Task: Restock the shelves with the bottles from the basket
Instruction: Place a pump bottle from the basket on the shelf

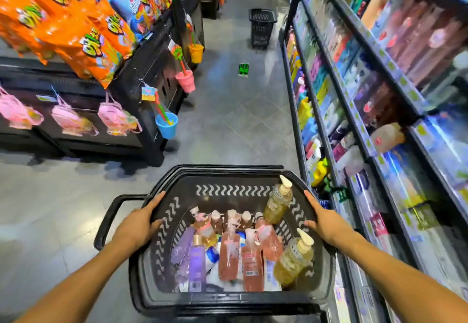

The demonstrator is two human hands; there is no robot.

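— What stands on the right?
— Tall shelves [354, 109], packed full from top to bottom.
— And the basket?
— The black basket [228, 303] is in front, just beside them. The left hand [138, 223] clasps its left rim and the right hand [326, 223] its right rim, fingers wrapped over the edge.
— The bottles?
— All inside it: pink bottles [229, 254], amber pump bottles [278, 203], a purple bottle [197, 264].

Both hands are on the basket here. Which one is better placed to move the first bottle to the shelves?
Right, likely. The right hand grips the basket rim on the side nearest the shelves, with two yellow pump bottles just beside it. The left hand holds the far side.
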